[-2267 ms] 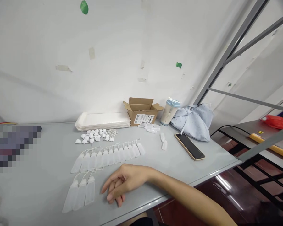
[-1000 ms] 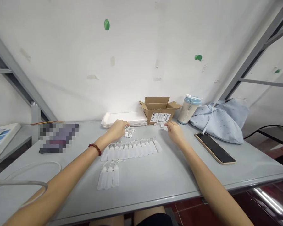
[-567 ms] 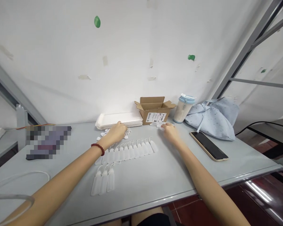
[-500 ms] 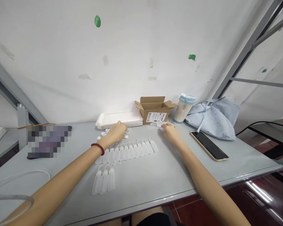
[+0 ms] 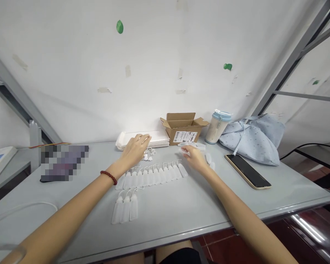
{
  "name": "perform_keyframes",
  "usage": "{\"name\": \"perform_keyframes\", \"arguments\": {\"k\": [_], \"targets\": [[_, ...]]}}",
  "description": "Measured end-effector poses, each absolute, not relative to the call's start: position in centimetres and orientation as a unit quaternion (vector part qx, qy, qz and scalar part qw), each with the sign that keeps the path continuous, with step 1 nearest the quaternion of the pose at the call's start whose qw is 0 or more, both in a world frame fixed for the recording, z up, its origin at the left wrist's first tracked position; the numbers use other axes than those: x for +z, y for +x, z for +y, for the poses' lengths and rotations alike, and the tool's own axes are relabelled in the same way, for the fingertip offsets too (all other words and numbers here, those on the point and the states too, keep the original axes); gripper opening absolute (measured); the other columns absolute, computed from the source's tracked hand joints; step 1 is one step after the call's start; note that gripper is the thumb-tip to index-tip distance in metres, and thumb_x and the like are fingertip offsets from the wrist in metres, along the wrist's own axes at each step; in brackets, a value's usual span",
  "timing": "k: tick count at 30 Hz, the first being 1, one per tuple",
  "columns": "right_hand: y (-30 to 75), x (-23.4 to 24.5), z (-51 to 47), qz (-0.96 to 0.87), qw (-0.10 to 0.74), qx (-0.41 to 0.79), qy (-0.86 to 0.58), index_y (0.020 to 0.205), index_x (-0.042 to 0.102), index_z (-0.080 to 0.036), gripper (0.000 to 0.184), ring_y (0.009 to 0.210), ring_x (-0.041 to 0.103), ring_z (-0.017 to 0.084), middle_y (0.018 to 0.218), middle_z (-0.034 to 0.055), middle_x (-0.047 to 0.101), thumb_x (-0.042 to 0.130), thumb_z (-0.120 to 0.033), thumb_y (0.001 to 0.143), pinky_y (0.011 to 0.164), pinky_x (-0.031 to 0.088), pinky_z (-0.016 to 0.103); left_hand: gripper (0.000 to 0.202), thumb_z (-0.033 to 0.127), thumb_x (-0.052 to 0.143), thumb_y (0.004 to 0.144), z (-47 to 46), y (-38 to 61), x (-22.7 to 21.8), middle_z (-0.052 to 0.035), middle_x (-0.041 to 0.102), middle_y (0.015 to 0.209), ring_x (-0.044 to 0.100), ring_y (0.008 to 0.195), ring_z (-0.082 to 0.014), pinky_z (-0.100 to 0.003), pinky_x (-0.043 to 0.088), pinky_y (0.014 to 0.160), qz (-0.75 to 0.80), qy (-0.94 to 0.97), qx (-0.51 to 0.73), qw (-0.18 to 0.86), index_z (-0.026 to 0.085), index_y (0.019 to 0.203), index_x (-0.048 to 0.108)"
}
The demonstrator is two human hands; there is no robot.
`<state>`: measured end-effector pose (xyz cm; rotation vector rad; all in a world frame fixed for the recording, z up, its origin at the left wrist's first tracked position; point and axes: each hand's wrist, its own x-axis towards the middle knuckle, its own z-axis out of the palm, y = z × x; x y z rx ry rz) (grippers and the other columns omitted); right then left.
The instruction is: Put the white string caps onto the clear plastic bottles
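Note:
My left hand [image 5: 134,149] hovers above a small pile of white corded caps [image 5: 148,154], fingers stretched forward and slightly apart, with nothing visible in them. Its thumb side is hidden. To the right, my right hand [image 5: 194,158] pinches a translucent plastic sleeve [image 5: 183,151] by its fingertips. More loose sleeves [image 5: 208,158] lie beside and behind that hand. A slanting row of translucent tags with white cord loops [image 5: 151,176] lies in front of my hands. Nearer the table edge are three similar tags [image 5: 125,209], side by side.
A stack of white trays [image 5: 158,139] and an open cardboard box [image 5: 183,132] stand by the wall. Right of them are a blue-lidded cup [image 5: 217,127], a light blue cloth bag [image 5: 254,141] and a phone [image 5: 247,171]. A blurred-out item [image 5: 64,163] lies left, near a white cable [image 5: 24,209].
My left hand has lifted off the corded pile and its fingers have straightened. My right hand has drawn a sleeve left and toward me, and loose sleeves now show beside it. The view has shifted slightly.

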<state>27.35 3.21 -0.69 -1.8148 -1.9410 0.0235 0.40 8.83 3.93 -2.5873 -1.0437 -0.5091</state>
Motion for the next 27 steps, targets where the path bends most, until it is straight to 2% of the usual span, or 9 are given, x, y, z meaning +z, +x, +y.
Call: {"name": "perform_keyframes", "arguments": {"k": [3, 5, 7, 10, 12, 14, 20, 27], "targets": [[26.2, -1.0, 2.9, -0.731, 0.281, 0.023, -0.622, 0.108, 0.061, -0.012, 0.030, 0.098, 0.061, 0.020, 0.106, 0.0120, 0.066, 0.051, -0.005, 0.081, 0.085, 0.046, 0.032, 0.066, -0.008, 0.040, 0.068, 8.6, 0.0, 3.6, -0.0137, 0.050, 0.136, 0.043, 0.117, -0.0323, -0.046, 0.044, 0.089, -0.356, -0.906, -0.167, 0.159, 0.010, 0.131, 0.046], [25.6, -1.0, 2.6, -0.741, 0.313, 0.026, -0.594, 0.106, 0.060, -0.012, 0.028, 0.097, 0.061, 0.022, 0.102, 0.0123, 0.067, 0.052, -0.006, 0.080, 0.084, 0.046, 0.034, 0.064, -0.006, 0.039, 0.070, 8.3, -0.2, 3.6, -0.0130, 0.049, 0.137, 0.041, 0.120, -0.0314, -0.046, 0.043, 0.093, -0.365, -0.896, -0.221, 0.123, 0.011, 0.132, 0.046], [25.2, -0.8, 2.3, -0.745, 0.343, 0.023, -0.572, 0.106, 0.060, -0.013, 0.026, 0.096, 0.061, 0.023, 0.100, 0.0116, 0.066, 0.052, -0.009, 0.081, 0.084, 0.046, 0.037, 0.055, 0.000, 0.039, 0.076, 7.9, -0.3, 3.7, -0.0109, 0.052, 0.134, 0.044, 0.120, -0.0284, -0.044, 0.043, 0.095, -0.390, -0.867, -0.310, 0.034, 0.014, 0.129, 0.050], [24.7, -0.6, 1.7, -0.753, 0.380, 0.022, -0.537, 0.107, 0.058, -0.016, 0.024, 0.093, 0.061, 0.022, 0.099, 0.0107, 0.066, 0.049, -0.014, 0.084, 0.083, 0.048, 0.039, 0.032, 0.020, 0.048, 0.082, 7.0, -1.1, 3.7, -0.0073, 0.065, 0.114, 0.060, 0.097, -0.0233, -0.037, 0.050, 0.085, -0.441, -0.791, -0.386, -0.177, 0.018, 0.110, 0.064], [24.2, -0.4, 1.2, -0.762, 0.396, 0.031, -0.511, 0.108, 0.057, -0.017, 0.023, 0.093, 0.062, 0.022, 0.099, 0.0104, 0.066, 0.048, -0.017, 0.086, 0.083, 0.049, 0.039, 0.023, 0.031, 0.057, 0.078, 6.3, -1.8, 3.6, -0.0060, 0.070, 0.098, 0.065, 0.083, -0.0213, -0.036, 0.051, 0.080, -0.462, -0.747, -0.384, -0.284, 0.018, 0.093, 0.069], [23.6, -0.3, 0.7, -0.771, 0.403, 0.051, -0.491, 0.108, 0.057, -0.019, 0.022, 0.093, 0.063, 0.022, 0.100, 0.0100, 0.066, 0.049, -0.020, 0.088, 0.082, 0.050, 0.039, 0.022, 0.035, 0.065, 0.072, 5.7, -2.6, 3.3, -0.0062, 0.071, 0.089, 0.065, 0.083, -0.0218, -0.036, 0.051, 0.081, -0.468, -0.714, -0.389, -0.345, 0.017, 0.083, 0.069], [21.1, 0.7, -1.6, -0.777, 0.402, 0.130, -0.467, 0.108, 0.057, -0.019, 0.021, 0.090, 0.064, 0.019, 0.100, 0.0081, 0.068, 0.053, -0.022, 0.089, 0.079, 0.053, 0.033, 0.024, 0.031, 0.078, 0.062, 3.6, -2.5, 3.6, -0.0040, 0.072, 0.084, 0.066, 0.084, -0.0207, -0.032, 0.052, 0.079, -0.450, -0.608, -0.432, -0.492, 0.017, 0.080, 0.070], [19.2, 1.3, -3.4, -0.786, 0.407, 0.178, -0.430, 0.114, 0.055, -0.020, 0.027, 0.091, 0.065, 0.018, 0.102, 0.0072, 0.069, 0.056, -0.022, 0.087, 0.079, 0.053, 0.033, 0.011, 0.025, 0.076, 0.072, 1.2, -0.5, 3.7, -0.0023, 0.071, 0.083, 0.066, 0.081, -0.0153, -0.029, 0.052, 0.084, -0.325, -0.495, -0.397, -0.701, 0.018, 0.080, 0.073]]}}
